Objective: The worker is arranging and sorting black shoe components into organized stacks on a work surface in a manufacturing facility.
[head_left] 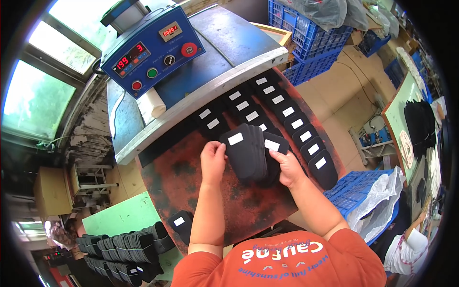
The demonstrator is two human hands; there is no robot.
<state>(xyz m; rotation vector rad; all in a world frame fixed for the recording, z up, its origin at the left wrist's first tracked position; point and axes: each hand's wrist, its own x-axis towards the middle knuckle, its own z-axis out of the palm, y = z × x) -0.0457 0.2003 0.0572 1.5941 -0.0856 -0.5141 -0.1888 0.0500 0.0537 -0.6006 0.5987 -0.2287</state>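
Holding black pads (246,160) fore-and-aft, labelled ends (235,138) forward.

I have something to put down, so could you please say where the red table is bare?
The red table is bare left of the left hand, between the pale ledge and the lower-left black pad. Its right side is crowded with rows of labelled pads.

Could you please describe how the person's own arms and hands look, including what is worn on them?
The left hand and right hand are bare, without gloves. Both forearms are uncovered, and no watch or bracelet shows. The short, plain orange-red sleeves belong to a matching shirt with white and blue printing.
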